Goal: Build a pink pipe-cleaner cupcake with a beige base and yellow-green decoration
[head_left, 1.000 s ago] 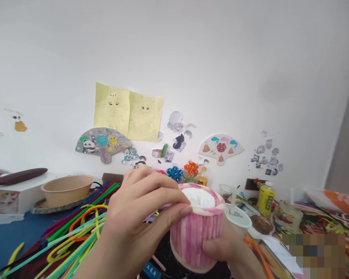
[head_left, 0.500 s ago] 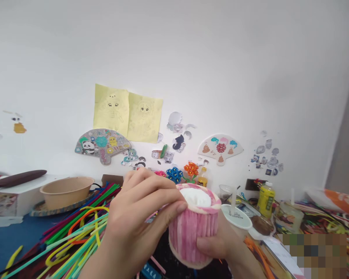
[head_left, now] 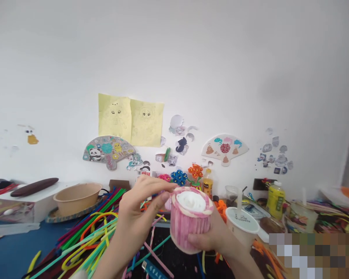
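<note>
My right hand (head_left: 209, 236) holds a round pink cup (head_left: 189, 228) in front of me, its thumb across the lower front. The cup's wall is made of upright pink strips that look like pipe cleaners. A twisted pink and cream band (head_left: 208, 209) runs around its rim, and soft white filling (head_left: 191, 200) shows inside. My left hand (head_left: 141, 209) is at the cup's left side, fingers stretched and thumb apart. Its index fingertip reaches the rim's back edge; whether it touches is unclear. Below lie loose pipe cleaners (head_left: 158, 259) on a dark surface.
A heap of coloured pipe cleaners (head_left: 87, 240) lies left. Behind it stands a tan bowl (head_left: 77, 199). A lidded drink cup (head_left: 242, 224) with a straw is close by my right hand, a yellow bottle (head_left: 275, 199) farther back. Pipe-cleaner flowers (head_left: 195, 170) stand near the wall.
My left hand has drawn back from the rim, its thumb coming off the cup. The cup and my right hand sit slightly further left in view, and the view has tilted upward a little.
</note>
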Demonstrator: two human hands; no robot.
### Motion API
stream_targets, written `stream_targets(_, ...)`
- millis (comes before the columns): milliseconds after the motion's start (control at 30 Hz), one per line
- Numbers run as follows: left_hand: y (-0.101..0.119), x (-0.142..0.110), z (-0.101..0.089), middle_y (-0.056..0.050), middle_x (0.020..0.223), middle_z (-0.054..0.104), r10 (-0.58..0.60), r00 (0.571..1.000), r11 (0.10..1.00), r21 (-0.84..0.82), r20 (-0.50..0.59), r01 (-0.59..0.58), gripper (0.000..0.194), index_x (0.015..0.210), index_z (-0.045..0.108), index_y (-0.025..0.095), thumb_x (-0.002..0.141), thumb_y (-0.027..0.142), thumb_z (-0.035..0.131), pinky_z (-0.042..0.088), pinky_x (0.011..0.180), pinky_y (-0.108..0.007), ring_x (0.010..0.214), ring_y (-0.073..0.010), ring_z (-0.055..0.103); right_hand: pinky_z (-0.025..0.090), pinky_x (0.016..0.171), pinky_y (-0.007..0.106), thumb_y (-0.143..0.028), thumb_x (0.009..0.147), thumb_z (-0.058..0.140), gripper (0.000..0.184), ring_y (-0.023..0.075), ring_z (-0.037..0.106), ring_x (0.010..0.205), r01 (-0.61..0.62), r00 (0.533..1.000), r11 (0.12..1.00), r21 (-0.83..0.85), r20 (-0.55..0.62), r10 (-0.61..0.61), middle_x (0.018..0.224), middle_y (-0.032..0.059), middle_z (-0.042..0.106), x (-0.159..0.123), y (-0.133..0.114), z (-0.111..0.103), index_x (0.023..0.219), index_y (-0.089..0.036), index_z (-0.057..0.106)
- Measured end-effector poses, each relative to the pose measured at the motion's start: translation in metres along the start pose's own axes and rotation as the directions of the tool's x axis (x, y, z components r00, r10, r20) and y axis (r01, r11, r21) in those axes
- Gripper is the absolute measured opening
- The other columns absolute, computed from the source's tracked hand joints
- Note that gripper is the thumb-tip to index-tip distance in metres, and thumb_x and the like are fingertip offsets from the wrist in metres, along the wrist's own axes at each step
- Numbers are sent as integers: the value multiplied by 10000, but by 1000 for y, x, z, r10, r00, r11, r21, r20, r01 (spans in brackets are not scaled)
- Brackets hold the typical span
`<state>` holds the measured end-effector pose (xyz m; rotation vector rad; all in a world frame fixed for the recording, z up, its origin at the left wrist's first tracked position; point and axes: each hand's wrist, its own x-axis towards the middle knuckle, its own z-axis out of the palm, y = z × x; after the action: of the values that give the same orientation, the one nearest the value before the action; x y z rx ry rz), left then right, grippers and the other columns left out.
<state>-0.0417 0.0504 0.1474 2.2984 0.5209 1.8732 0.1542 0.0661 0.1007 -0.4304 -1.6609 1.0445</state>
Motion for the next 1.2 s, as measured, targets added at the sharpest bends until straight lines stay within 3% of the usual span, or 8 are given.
stream_targets(167, -5, -2, -1, 29, 793, 713, -312, 924, 950, -100, -222, 297, 9, 860, 720, 246, 856, 254, 724, 479, 686, -241, 735, -136, 623, 446, 1051, 482, -383, 531, 928, 757, 320, 625, 1161, -11, 998, 998, -56, -64, 7, 1219, 110, 691, 0, 2, 6, 1218, -232, 646)
stream_targets(233, -3, -1, -1, 42, 674, 670, -364, 898, 931, -112, -247, 346, 115, 782, 668, 219, 851, 294, 722, 465, 622, -231, 637, -124, 594, 430, 1064, 492, -348, 560, 921, 719, 318, 611, 1174, 15, 996, 987, -160, -83, -29, 1226, 100, 674, -1, 1, 9, 1215, -241, 646)
stream_targets(400, 2, 3, 2, 31, 527, 568, -409, 902, 912, -40, -139, 407, 415, 576, 561, 185, 954, 355, 538, 415, 536, -225, 512, -106, 512, 399, 1095, 484, -268, 594, 912, 676, 313, 569, 1230, 72, 986, 947, -313, -121, -115, 1265, 72, 638, -5, -1, 10, 1207, -270, 625)
stream_targets(600, -15, -15, 24, -31, 798, 710, -453, 890, 889, 90, 53, 448, 158, 855, 660, 168, 918, 276, 565, 501, 598, -254, 656, -158, 639, 332, 1140, 501, -277, 582, 910, 789, 307, 521, 1284, 17, 960, 963, -269, -265, -91, 1344, 87, 567, -17, 21, 2, 1273, -268, 529)
stream_targets(700, -20, -31, 35, -76, 931, 737, -412, 903, 904, 181, 121, 388, 185, 1008, 662, 160, 955, 243, 506, 538, 650, -292, 753, -191, 677, 362, 1111, 501, -252, 566, 906, 788, 297, 550, 1229, -16, 951, 969, -247, -302, -61, 1269, 76, 594, -25, 41, 2, 1251, -260, 518)
stream_targets(833, -17, -49, 39, -114, 1185, 707, -240, 946, 936, 310, 218, 166, 237, 1139, 671, 203, 973, 223, 503, 472, 956, -454, 1092, -267, 630, 476, 999, 439, -230, 579, 878, 739, 264, 619, 1097, -36, 944, 976, -217, -329, -38, 1168, 64, 625, -33, 66, 6, 1213, -249, 498)
stream_targets(1000, -16, -65, 39, -82, 1258, 714, -36, 876, 943, 307, 481, -129, 285, 1217, 673, 246, 972, 214, 531, 463, 1024, -469, 1198, -266, 633, 512, 958, 439, -235, 567, 867, 757, 270, 660, 1056, -20, 944, 982, -190, -327, -44, 1154, 68, 663, -44, 87, 11, 1206, -279, 463)
stream_targets(1200, -26, -85, 46, -120, 1281, 699, 40, 844, 930, 288, 535, -227, 324, 1286, 621, 188, 997, 203, 476, 491, 1064, -464, 1217, -257, 639, 538, 915, 412, -253, 541, 876, 677, 265, 688, 984, -19, 948, 980, -200, -316, -46, 1050, 40, 693, -56, 104, 12, 1098, -273, 492)
